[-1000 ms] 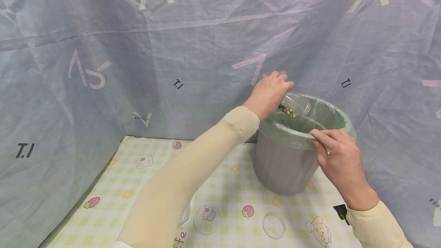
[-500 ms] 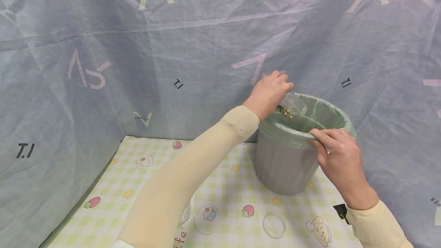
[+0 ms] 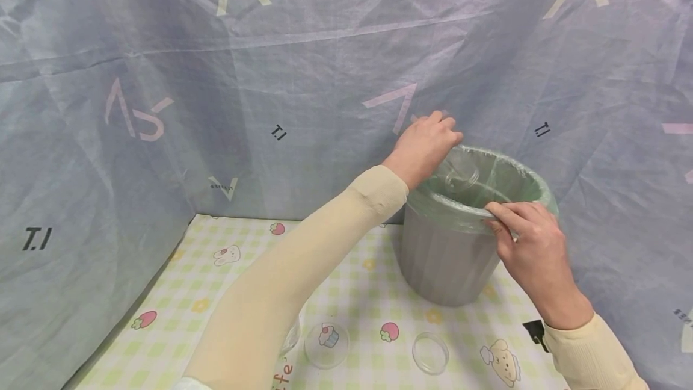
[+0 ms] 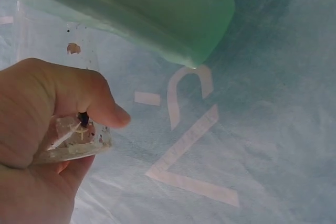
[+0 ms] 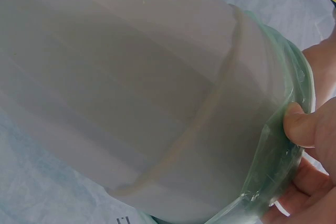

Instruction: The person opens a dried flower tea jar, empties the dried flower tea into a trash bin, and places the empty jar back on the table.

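My left hand [image 3: 425, 144] grips a clear jar [image 3: 464, 168], tipped with its mouth down over the opening of a grey trash bin [image 3: 449, 263]. In the left wrist view, a few brown and dark bits [image 4: 74, 49] cling inside the jar. Across from it, my right hand [image 3: 533, 242] pinches the front rim of the bin, where a green plastic liner [image 3: 509, 182] folds over the edge. The right wrist view shows the thumb [image 5: 301, 125] pressed on the liner from outside. What lies deep in the bin is hidden.
On the checkered tablecloth [image 3: 368, 294] lie two clear round pieces that look like lids, one near the middle [image 3: 327, 346], one to the right [image 3: 431, 354]. Another clear item [image 3: 292, 337] is partly hidden behind my left forearm. A grey-blue cloth [image 3: 325, 77] hangs behind the bin.
The small dried pieces seen in the jar's lower side have slid out of view. The jar has tipped more steeply and shifted slightly left. The right hand keeps its hold.
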Demonstrator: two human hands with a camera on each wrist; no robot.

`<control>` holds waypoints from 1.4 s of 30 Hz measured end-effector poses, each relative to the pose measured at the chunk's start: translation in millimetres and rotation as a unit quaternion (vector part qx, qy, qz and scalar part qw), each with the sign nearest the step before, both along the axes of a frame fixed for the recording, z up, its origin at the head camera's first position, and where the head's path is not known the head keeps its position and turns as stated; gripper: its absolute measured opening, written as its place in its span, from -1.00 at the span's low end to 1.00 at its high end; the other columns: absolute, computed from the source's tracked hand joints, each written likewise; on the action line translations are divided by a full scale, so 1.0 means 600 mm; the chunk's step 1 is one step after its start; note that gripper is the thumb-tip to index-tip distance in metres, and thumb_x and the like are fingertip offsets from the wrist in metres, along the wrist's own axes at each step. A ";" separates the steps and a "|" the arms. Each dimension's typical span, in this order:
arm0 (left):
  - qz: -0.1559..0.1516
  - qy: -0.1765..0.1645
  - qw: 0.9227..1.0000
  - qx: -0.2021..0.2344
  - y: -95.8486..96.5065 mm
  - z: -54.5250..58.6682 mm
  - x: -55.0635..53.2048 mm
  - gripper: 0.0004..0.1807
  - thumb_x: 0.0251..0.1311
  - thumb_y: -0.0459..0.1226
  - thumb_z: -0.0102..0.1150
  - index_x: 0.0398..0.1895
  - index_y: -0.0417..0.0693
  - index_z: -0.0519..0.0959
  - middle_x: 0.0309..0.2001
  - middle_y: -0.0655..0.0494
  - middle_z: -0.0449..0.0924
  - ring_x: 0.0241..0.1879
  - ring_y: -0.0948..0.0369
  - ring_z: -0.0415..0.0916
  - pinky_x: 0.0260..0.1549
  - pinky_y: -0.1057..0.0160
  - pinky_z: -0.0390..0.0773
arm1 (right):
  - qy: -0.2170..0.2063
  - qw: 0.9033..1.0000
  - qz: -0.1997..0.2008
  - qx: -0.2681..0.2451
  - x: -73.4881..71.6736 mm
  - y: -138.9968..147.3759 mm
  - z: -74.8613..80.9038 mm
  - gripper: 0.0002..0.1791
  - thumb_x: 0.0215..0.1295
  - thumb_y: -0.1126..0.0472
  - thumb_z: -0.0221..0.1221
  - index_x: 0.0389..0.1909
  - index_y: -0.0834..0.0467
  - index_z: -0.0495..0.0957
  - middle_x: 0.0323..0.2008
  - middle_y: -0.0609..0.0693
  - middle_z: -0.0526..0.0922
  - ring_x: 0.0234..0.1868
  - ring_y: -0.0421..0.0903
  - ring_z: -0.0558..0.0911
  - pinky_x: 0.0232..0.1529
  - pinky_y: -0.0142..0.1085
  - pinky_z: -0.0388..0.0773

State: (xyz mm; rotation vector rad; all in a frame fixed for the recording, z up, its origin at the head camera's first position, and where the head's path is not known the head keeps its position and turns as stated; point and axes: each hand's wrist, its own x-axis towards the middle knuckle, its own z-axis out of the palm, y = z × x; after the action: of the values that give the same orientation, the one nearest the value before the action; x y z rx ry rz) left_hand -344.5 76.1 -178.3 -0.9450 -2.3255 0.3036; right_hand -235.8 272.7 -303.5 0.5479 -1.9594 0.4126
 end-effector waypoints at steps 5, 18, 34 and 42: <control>-0.013 0.007 1.000 -0.004 0.002 0.001 0.001 -0.57 0.39 -0.39 0.26 0.23 0.23 0.66 0.08 0.22 0.60 0.18 0.14 0.46 0.19 0.28 0.46 | -0.022 1.000 -0.007 0.016 0.003 0.005 0.001 -0.64 0.08 0.55 0.41 -0.08 0.26 0.75 -0.23 0.16 0.73 -0.17 0.17 0.58 -0.06 0.01 0.40; -0.010 0.007 1.000 -0.010 0.002 -0.004 -0.001 -0.56 0.42 -0.36 0.23 0.27 0.27 0.64 0.11 0.22 0.59 0.27 0.12 0.44 0.28 0.27 0.43 | 0.011 1.000 0.005 -0.008 -0.002 -0.001 -0.003 -0.55 -0.10 0.63 0.45 -0.13 0.25 0.76 -0.29 0.14 0.73 -0.22 0.17 0.59 -0.10 0.01 0.38; 0.000 -0.006 1.000 -0.001 -0.004 -0.004 0.000 -0.53 0.43 -0.39 0.20 0.30 0.26 0.61 0.16 0.23 0.57 0.33 0.10 0.40 0.30 0.26 0.41 | 0.018 1.000 0.009 -0.014 -0.004 -0.001 -0.005 -0.54 -0.14 0.64 0.46 -0.14 0.24 0.77 -0.30 0.13 0.73 -0.24 0.17 0.58 -0.09 0.04 0.38; 0.009 -0.015 0.999 0.028 -0.013 0.000 0.005 -0.52 0.39 -0.44 0.21 0.28 0.22 0.61 0.14 0.19 0.56 0.15 0.12 0.46 0.27 0.22 0.46 | 0.016 1.000 0.008 -0.017 -0.005 0.000 -0.007 -0.53 -0.13 0.63 0.46 -0.14 0.23 0.77 -0.30 0.13 0.73 -0.23 0.18 0.58 -0.10 0.07 0.38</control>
State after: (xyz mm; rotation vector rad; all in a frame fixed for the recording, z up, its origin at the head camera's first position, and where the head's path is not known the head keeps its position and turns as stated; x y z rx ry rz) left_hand -341.6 68.6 -178.2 -0.9081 -2.3575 0.2331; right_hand -238.5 272.4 -307.5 0.5450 -1.9146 0.4434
